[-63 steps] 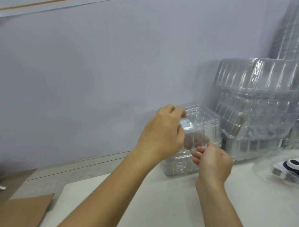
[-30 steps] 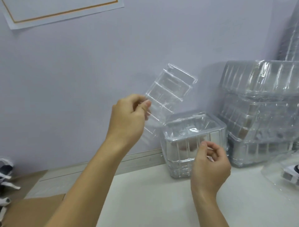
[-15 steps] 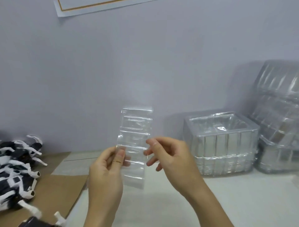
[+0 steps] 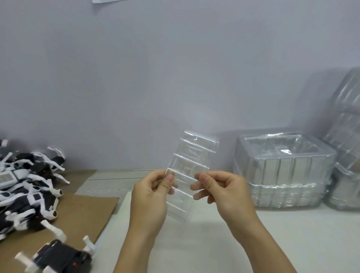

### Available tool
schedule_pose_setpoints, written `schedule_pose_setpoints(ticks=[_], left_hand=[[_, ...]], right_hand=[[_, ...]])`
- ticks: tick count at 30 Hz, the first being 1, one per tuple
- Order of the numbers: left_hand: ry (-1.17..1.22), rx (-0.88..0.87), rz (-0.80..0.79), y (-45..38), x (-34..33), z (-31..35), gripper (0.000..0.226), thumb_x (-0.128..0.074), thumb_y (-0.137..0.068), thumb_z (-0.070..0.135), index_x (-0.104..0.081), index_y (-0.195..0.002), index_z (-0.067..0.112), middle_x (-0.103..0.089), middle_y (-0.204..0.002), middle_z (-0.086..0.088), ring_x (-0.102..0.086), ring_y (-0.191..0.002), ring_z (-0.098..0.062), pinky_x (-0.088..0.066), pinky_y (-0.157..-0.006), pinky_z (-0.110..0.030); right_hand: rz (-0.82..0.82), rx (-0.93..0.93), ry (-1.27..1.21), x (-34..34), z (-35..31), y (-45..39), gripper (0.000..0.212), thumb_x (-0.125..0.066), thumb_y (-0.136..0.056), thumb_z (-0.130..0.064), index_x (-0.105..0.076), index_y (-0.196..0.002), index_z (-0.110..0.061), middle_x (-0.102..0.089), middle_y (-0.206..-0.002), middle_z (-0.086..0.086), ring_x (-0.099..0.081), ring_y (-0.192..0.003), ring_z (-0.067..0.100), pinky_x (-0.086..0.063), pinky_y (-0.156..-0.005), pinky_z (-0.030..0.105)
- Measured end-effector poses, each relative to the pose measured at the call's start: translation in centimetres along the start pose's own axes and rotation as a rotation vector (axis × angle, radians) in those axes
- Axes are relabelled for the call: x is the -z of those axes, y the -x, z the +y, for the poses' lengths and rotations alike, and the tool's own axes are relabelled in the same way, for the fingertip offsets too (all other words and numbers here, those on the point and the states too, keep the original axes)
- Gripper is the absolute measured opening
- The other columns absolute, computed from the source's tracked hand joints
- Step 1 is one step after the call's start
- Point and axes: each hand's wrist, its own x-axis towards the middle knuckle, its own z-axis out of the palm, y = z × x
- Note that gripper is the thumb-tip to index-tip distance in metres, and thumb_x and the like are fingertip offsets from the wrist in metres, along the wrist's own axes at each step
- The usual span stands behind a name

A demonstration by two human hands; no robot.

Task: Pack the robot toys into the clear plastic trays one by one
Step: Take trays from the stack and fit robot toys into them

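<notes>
The clear plastic tray [image 4: 190, 176] stands nearly upright above the table, its top leaning right; the left hand [image 4: 151, 192] and right hand [image 4: 221, 188] pinch its side edges.

**A small packing station for toys**

The place looks like a packing bench in a workshop or small factory. A plain white tabletop [image 4: 282, 243] stands against a bare pale grey wall [image 4: 175, 78]. To the left, many identical black and white robot toys [image 4: 25, 187] lie heaped on a sheet of brown cardboard [image 4: 81, 212]. To the right, clear plastic trays sit nested in a thick stack [image 4: 282, 175], with taller stacks [image 4: 346, 136] of them just beside it at the frame's edge. A corner of white paper [image 4: 101, 1] hangs on the wall at the top.
</notes>
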Motion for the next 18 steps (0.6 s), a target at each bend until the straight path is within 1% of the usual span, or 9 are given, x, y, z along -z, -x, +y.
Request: schedule_pose_setpoints(ticks=[3,5,7,10,12,14,16,18], left_hand=[[-0.003,0.006,0.038,-0.2,0.4,-0.1,0.013,-0.064,-0.095,0.017,-0.073,-0.085,0.018,-0.072,-0.07,0.0,-0.06,-0.059,-0.004,-0.046,-0.06,-0.009],[0.001,0.003,0.091,-0.5,1.1,0.0,0.013,-0.063,-0.095,0.016,-0.073,-0.086,0.018,-0.072,-0.068,0.002,-0.06,-0.059,-0.004,-0.047,-0.063,-0.014],[0.008,-0.01,0.175,-0.8,2.1,0.0,0.014,-0.062,-0.096,0.015,-0.072,-0.088,0.017,-0.07,-0.066,0.005,-0.06,-0.059,-0.004,-0.046,-0.067,-0.022],[0.034,-0.036,0.336,-1.4,4.0,0.3,0.019,-0.057,-0.1,0.014,-0.069,-0.087,0.022,-0.068,-0.062,0.01,-0.06,-0.062,-0.007,-0.045,-0.065,-0.031],[0.014,-0.077,0.408,-1.5,4.9,0.6,0.019,-0.056,-0.1,0.015,-0.067,-0.087,0.024,-0.068,-0.064,0.012,-0.061,-0.061,-0.003,-0.046,-0.069,-0.035],[0.003,-0.113,0.435,-1.5,5.1,0.8,0.019,-0.056,-0.1,0.015,-0.066,-0.088,0.026,-0.068,-0.065,0.014,-0.061,-0.061,0.001,-0.047,-0.073,-0.031],[0.001,-0.129,0.429,-1.5,5.0,0.9,0.019,-0.056,-0.1,0.015,-0.066,-0.088,0.026,-0.068,-0.065,0.015,-0.062,-0.062,-0.001,-0.048,-0.074,-0.028],[0.001,-0.14,0.411,-1.5,4.7,0.9,0.019,-0.055,-0.1,0.013,-0.066,-0.089,0.023,-0.069,-0.065,0.013,-0.062,-0.061,-0.002,-0.049,-0.073,-0.028]], right_hand=[[0.034,-0.002,0.007,0.1,0.5,-0.1,0.014,-0.066,-0.092,-0.011,-0.075,-0.082,-0.014,-0.075,-0.071,0.005,-0.069,-0.056,0.017,-0.044,-0.049,0.016],[0.072,0.001,0.019,0.3,0.7,-0.3,0.016,-0.066,-0.092,-0.009,-0.076,-0.08,-0.015,-0.074,-0.069,0.005,-0.066,-0.054,0.014,-0.044,-0.049,0.015],[0.131,0.004,0.021,0.5,1.2,-0.5,0.018,-0.066,-0.092,-0.009,-0.075,-0.078,-0.016,-0.073,-0.068,0.005,-0.063,-0.052,0.013,-0.043,-0.048,0.014],[0.245,-0.008,-0.033,0.8,2.2,-0.8,0.018,-0.062,-0.096,-0.011,-0.074,-0.083,-0.016,-0.074,-0.07,0.003,-0.063,-0.053,0.011,-0.044,-0.049,0.015],[0.309,-0.033,-0.122,0.6,2.9,-1.0,0.017,-0.058,-0.099,-0.01,-0.071,-0.088,-0.013,-0.075,-0.073,0.0,-0.067,-0.058,0.011,-0.047,-0.05,0.015],[0.345,-0.074,-0.266,0.2,3.6,-1.2,0.017,-0.053,-0.101,-0.009,-0.067,-0.092,-0.01,-0.076,-0.078,0.0,-0.073,-0.069,0.012,-0.051,-0.056,0.017],[0.33,-0.11,-0.405,-0.3,4.2,-1.2,0.016,-0.048,-0.103,-0.007,-0.063,-0.095,-0.007,-0.077,-0.087,0.005,-0.075,-0.081,0.015,-0.055,-0.062,0.017],[0.306,-0.145,-0.487,-0.5,4.7,-1.4,0.015,-0.045,-0.103,-0.003,-0.06,-0.098,-0.004,-0.076,-0.093,0.009,-0.075,-0.085,0.017,-0.056,-0.064,0.018]])
